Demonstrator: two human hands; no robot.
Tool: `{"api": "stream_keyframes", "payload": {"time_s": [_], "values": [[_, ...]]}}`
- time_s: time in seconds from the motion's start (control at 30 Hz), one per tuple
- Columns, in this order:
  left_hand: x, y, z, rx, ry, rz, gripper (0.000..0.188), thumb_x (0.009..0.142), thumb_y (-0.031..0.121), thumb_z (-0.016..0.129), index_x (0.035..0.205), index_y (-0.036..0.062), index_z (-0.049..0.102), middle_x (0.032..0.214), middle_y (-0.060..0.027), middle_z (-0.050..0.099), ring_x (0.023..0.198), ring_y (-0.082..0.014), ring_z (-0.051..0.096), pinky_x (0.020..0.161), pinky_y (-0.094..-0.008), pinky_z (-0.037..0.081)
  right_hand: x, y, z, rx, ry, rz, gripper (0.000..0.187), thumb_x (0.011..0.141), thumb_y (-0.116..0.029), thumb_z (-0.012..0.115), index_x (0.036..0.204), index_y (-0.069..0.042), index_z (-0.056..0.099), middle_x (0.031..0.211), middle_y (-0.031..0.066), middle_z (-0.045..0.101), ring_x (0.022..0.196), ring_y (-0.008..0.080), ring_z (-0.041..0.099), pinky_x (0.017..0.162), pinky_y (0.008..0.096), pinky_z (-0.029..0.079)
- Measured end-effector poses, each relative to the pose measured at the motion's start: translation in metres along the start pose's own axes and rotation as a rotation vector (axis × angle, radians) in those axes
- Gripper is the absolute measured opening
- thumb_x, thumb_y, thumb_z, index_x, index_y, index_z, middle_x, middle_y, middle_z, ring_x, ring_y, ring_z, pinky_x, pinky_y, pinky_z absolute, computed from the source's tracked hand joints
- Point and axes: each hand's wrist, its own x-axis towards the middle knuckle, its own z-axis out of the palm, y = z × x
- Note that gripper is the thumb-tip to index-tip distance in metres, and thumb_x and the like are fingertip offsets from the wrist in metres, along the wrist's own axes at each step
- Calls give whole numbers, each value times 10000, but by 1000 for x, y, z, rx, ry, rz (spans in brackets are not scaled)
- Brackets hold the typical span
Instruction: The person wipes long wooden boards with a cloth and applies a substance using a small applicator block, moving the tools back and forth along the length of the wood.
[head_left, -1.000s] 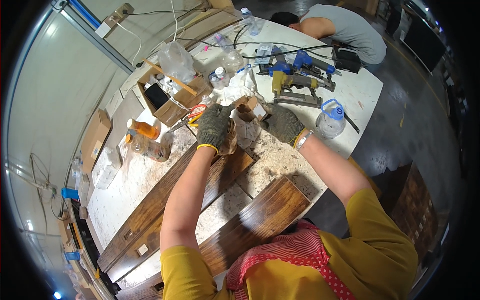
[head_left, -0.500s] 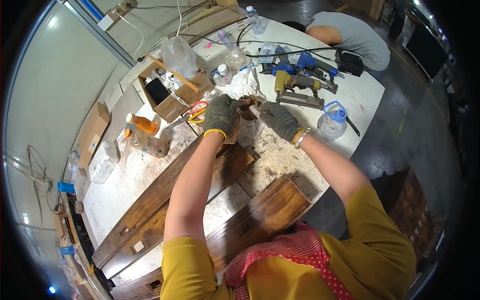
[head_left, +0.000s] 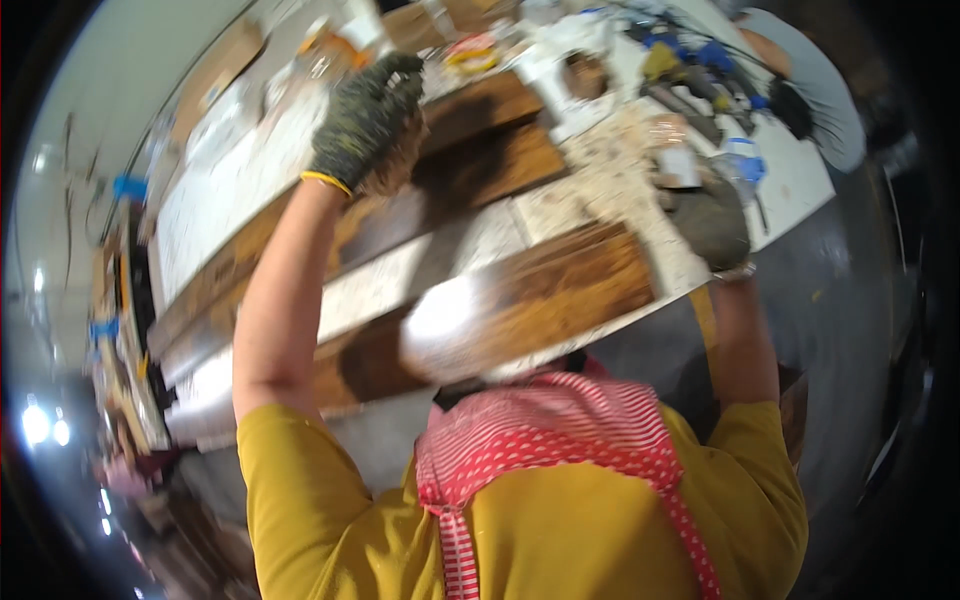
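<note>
My left hand (head_left: pixel 362 118), in a dark knitted glove with a yellow cuff, is raised over the far wooden boards. Its fingers are curled round a crumpled brown wad (head_left: pixel 398 165), blurred by motion, perhaps a rag. My right hand (head_left: pixel 712 225), in a grey glove, is near the table's right edge. It grips a short tool with a white middle and tan end (head_left: pixel 678 160); its kind is too blurred to tell. Below my left hand lie dark brown stained boards (head_left: pixel 500 160). A nearer glossy board (head_left: pixel 560 290) lies along the table's front edge. A brown-stained container (head_left: pixel 585 75) stands farther back.
Blurred nail guns (head_left: pixel 690 75) lie at the back right, near a blue-topped clear jug (head_left: pixel 742 165). Red-and-yellow-handled scissors (head_left: pixel 470 52) and an orange bottle (head_left: pixel 330 50) are at the back. Another person (head_left: pixel 810 80) bends beyond the table's far right corner.
My hands have parted from beside the container: the left to the left over the boards, the right to the right with the white-and-tan tool. The whole view has shifted and blurred.
</note>
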Motion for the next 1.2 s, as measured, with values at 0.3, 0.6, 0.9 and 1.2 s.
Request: {"api": "stream_keyframes", "payload": {"time_s": [0.3,0.6,0.9,1.2], "values": [[-272,-62,-221,360,242,-572,230,966,305,656,1061,105,713,862,-84,686,806,-208,634,759,-360,511,-65,161,84,-468,145,-97,572,1021,-321,543,1488,-25,395,1313,181,565,1069,261,596,822,345,531],[-557,-160,-361,883,17,-789,329,955,351,624,1119,70,678,1212,-179,656,1149,-389,582,966,-454,474,-47,304,129,-608,290,-224,565,976,-261,636,1445,-3,454,1269,152,607,1067,265,643,869,365,549],[-652,-200,-359,598,297,-877,380,960,377,576,1073,33,692,1126,-222,675,1083,-411,606,940,-457,469,-41,309,95,-656,326,-351,535,984,-239,631,1437,-4,470,1351,179,588,1216,302,603,1047,440,511],[-645,-194,-374,371,166,-893,325,953,311,607,1106,32,672,1145,-226,634,1091,-413,568,948,-469,448,-36,353,132,-931,406,-524,456,1000,-181,596,1413,-18,494,1255,122,628,1141,208,635,966,350,536]]}}
